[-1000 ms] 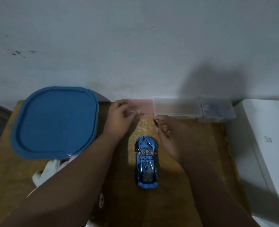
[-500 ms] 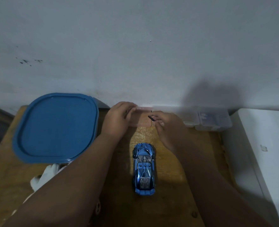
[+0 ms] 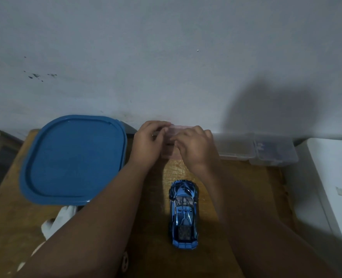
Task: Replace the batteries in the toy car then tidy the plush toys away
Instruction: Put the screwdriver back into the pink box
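A shiny blue toy car stands upright on its wheels on the wooden table, nose toward the wall. Beyond it, against the wall, sits a small pink translucent box. My left hand grips the box's left end. My right hand lies over its right part with the fingers curled on its top. Whether the thin dark tool is still in the right hand is hidden. A white plush toy pokes out from under my left forearm, partly covered.
A large blue-lidded container fills the table's left side. Two clear plastic boxes line the wall to the right of the pink one. A white appliance borders the table's right edge.
My right hand has moved from beside the car's nose up onto the pink box, meeting the left hand there. The camera has tilted, so the car sits lower in view.
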